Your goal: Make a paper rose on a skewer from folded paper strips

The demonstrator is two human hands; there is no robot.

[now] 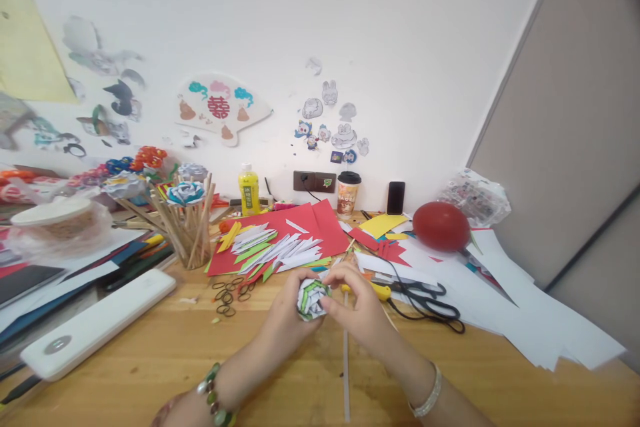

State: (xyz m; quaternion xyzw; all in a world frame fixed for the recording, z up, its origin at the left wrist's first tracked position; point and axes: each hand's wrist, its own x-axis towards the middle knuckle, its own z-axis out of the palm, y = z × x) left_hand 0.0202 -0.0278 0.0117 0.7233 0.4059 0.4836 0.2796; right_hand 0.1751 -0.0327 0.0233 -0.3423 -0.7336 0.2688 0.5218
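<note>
A white and green paper flower (311, 300) is held above the front middle of the wooden table (150, 360). My left hand (290, 303) wraps round its left side and underside, closed on it. From the right, my right hand (353, 297) pinches the flower's right edge between thumb and fingers. Whatever lies beneath the flower is hidden by the hands. A narrow pale strip (346, 373) runs along the table below my right hand. Behind the hands lie folded white and green paper strips (280, 250) on red paper (325, 223).
Black scissors (435, 300) and a yellow-handled tool (377, 290) lie right of my hands. Rubber bands (227, 297) are scattered to the left. A container of sticks (193, 240), a yellow bottle (249, 190), a paper cup (349, 197), a phone (396, 198) and a red balloon (440, 227) stand farther back.
</note>
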